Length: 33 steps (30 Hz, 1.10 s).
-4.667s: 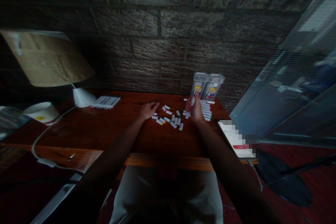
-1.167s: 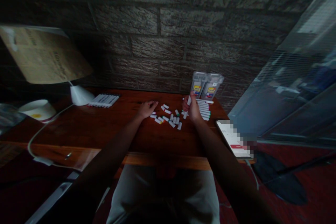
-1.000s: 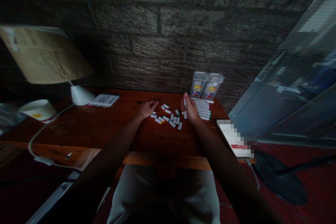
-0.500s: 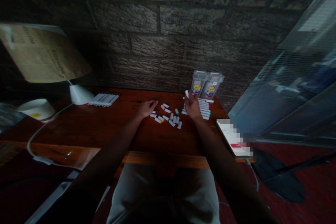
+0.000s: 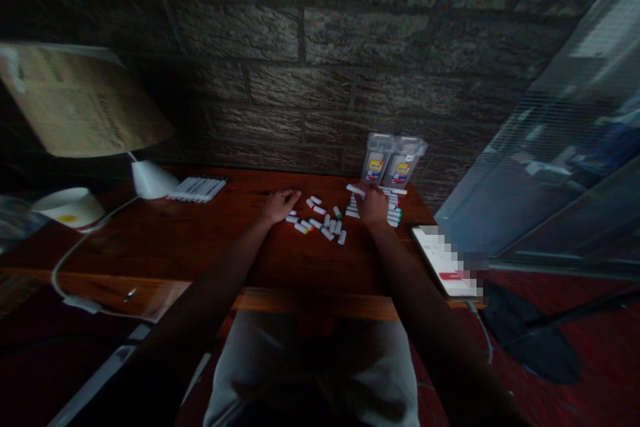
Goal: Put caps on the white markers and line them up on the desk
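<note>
My right hand (image 5: pixel 373 207) is closed on a white marker (image 5: pixel 355 190), which lies nearly level and sticks out to the left of the fingers. Beneath and beside that hand is a row of white markers (image 5: pixel 394 213) with coloured ends, partly hidden by it. My left hand (image 5: pixel 278 206) rests on the table, loosely curled, thumb and fingers apart; no held thing shows in it. A small red spot appears at its knuckles, too small to identify. Between the hands lie several loose white marker caps (image 5: pixel 327 234) with coloured ends.
Two clear plastic cases (image 5: pixel 401 163) with labels stand against the brick wall. To the left, another row of markers (image 5: pixel 199 189) lies near a lamp (image 5: pixel 153 180) and a paper cup (image 5: pixel 70 208). A phone or tablet (image 5: pixel 440 260), partly pixelated, lies at the table's right edge.
My right hand has turned and lowered, and its marker has gone from upright to nearly level over the row. The left hand has barely moved.
</note>
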Tool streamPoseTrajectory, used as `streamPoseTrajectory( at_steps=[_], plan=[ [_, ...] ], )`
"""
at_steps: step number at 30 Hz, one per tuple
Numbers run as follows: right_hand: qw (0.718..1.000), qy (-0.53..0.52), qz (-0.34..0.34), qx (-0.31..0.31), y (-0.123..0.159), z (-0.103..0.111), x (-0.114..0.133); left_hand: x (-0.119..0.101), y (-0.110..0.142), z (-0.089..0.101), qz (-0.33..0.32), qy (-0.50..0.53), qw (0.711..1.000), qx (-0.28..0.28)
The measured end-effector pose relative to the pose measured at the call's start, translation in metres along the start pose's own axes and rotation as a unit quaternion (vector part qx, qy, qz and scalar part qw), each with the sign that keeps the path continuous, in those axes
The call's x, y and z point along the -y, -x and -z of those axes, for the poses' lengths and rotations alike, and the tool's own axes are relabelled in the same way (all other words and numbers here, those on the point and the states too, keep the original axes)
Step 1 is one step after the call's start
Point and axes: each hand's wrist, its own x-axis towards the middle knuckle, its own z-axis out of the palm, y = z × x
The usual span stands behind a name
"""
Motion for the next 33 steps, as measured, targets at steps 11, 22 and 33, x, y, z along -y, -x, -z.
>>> streamPoseTrajectory(
  at_steps=[11, 22, 33],
  plan=[
    [0.997, 0.039, -0.050, 0.051, -0.004, -0.011, -0.007, 0.001, 0.000, -0.001, -0.001, 0.001, 1.000, -0.004],
    [0.998, 0.033, -0.036, 0.027, -0.002, -0.016, -0.006, 0.003, -0.001, -0.002, 0.004, -0.001, 1.000, -0.003],
    [0.999, -0.002, -0.015, 0.040, -0.005, -0.011, -0.002, 0.002, -0.001, -0.002, -0.003, 0.005, 1.000, -0.005]
  ],
)
